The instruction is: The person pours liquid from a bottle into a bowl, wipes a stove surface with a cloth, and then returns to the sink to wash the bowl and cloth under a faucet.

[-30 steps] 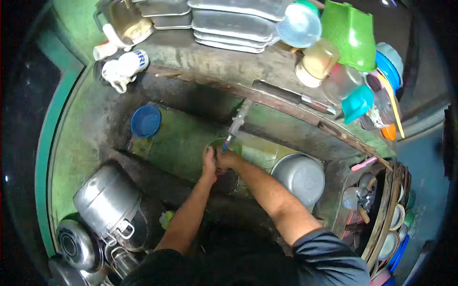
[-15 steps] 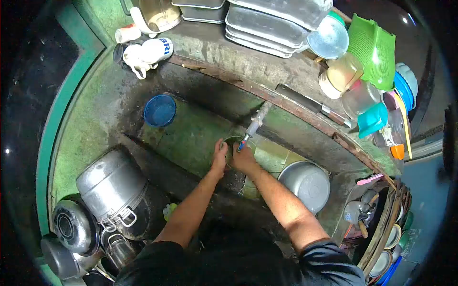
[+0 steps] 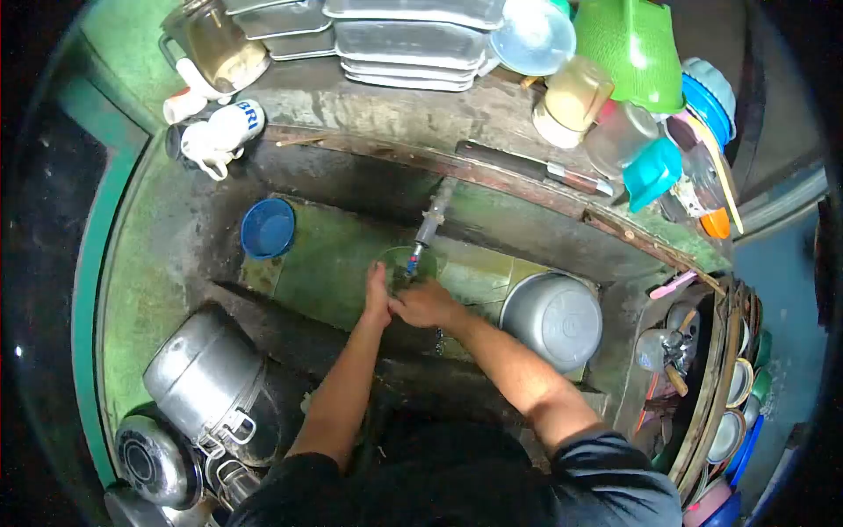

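Both forearms reaching forward, angled inward. Left hand (image 3: 428, 303) bent across, fingers toward right hand (image 3: 378, 294); right hand upright, thumb side up. Dark short sleeves on both arms.

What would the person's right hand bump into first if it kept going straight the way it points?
Probably the left hand: the right hand points toward it, seemingly touching, though depth is unclear.

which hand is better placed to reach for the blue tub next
Probably the left hand: it is nearer the blue tub, while the right hand is farther off, on the side toward the grey pot.
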The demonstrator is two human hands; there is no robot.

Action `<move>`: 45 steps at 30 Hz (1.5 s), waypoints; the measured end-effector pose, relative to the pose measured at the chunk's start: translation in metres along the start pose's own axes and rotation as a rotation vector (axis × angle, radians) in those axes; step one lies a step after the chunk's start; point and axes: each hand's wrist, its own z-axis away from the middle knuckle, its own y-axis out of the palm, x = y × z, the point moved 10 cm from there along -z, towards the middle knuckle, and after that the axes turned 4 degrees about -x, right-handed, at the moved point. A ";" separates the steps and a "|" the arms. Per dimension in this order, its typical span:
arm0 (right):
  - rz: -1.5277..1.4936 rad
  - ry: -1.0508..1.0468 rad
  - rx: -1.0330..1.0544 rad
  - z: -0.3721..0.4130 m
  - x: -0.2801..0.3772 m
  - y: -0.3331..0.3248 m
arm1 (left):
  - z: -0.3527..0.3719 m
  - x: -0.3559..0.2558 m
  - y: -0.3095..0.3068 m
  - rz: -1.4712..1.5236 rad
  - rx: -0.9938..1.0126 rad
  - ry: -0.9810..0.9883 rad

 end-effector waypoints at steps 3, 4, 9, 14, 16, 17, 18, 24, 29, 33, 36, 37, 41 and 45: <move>0.099 -0.042 -0.065 0.021 0.011 -0.040 | -0.004 0.043 -0.007 -0.037 0.019 -0.316; 0.129 0.052 0.133 0.021 -0.003 -0.019 | 0.007 0.029 0.004 -0.254 0.005 -0.297; 0.068 0.293 0.377 0.064 -0.039 0.002 | -0.023 -0.021 0.046 -0.915 0.178 0.650; 0.081 0.331 0.278 0.121 -0.050 0.006 | -0.021 0.005 0.077 -0.047 0.419 0.115; 0.074 0.355 0.287 0.151 -0.059 0.017 | -0.028 0.022 0.040 -0.235 0.124 -0.082; 0.116 0.339 0.253 0.170 -0.062 0.016 | -0.034 0.028 0.035 -0.253 0.149 -0.089; 0.159 0.325 0.221 0.189 -0.065 0.012 | -0.050 0.026 0.024 -0.302 0.133 0.062; 0.349 0.526 0.077 0.331 -0.084 -0.022 | -0.023 -0.003 0.064 -0.723 0.265 0.499; 0.164 0.921 0.274 0.459 -0.106 -0.026 | -0.012 -0.037 0.035 -0.503 0.192 0.331; 0.023 1.211 0.195 0.539 -0.116 -0.034 | 0.023 -0.092 0.034 -0.290 0.117 0.558; 0.165 1.092 -0.132 0.562 -0.122 -0.033 | 0.050 -0.101 0.053 -0.397 0.136 0.683; 0.172 1.209 -0.061 0.575 -0.131 -0.017 | 0.044 -0.100 0.051 -0.441 0.131 0.685; 0.081 1.218 -0.097 0.593 -0.123 -0.009 | 0.063 -0.109 0.058 -0.712 0.126 0.880; -0.055 1.256 -0.042 0.610 -0.121 -0.006 | 0.047 -0.116 0.047 -0.710 0.129 0.931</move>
